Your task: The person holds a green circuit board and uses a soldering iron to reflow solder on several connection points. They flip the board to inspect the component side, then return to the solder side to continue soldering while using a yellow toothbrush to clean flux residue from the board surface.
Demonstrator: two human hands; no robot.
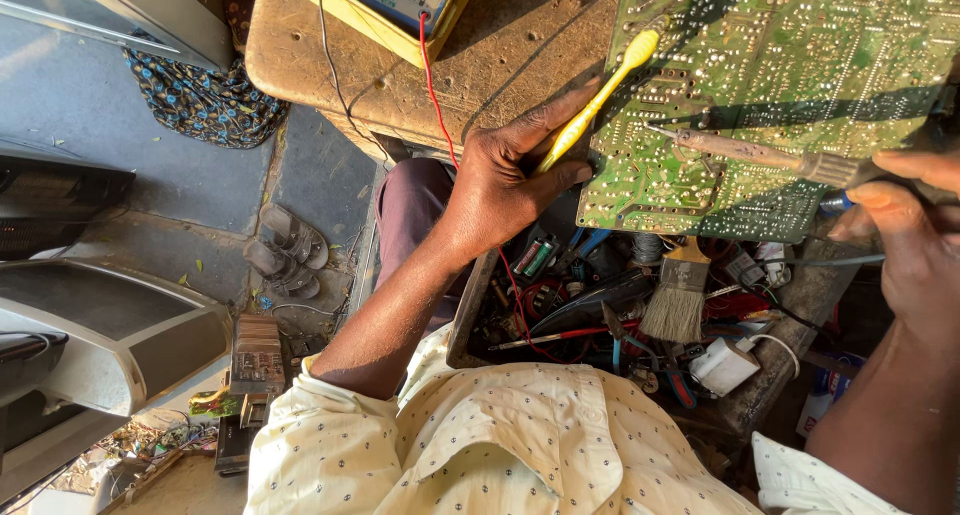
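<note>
Below your two hands sits an open wooden toolbox point(470, 325), crammed full: a paintbrush point(678, 300) with pale bristles lies on top, a white plug adapter point(722, 365) sits toward your right wrist, and red wires, pens and small batteries are tangled underneath.

Your left hand point(500, 180) has its grip clenched around the handle of a yellow toothbrush point(598, 97), thumb and fingers pinching it near the lower end, while the brush head rests on the upper left part of the green circuit board point(760, 85). The same hand touches the board's left edge.

Your right hand point(915, 245) is closed on the handle of a soldering iron point(745, 153), whose tip lies on the board just right of the toothbrush grip.

The board rests tilted over the box, its far edge on the worn counter point(500, 45), beside a yellow multimeter point(400, 5).
</note>
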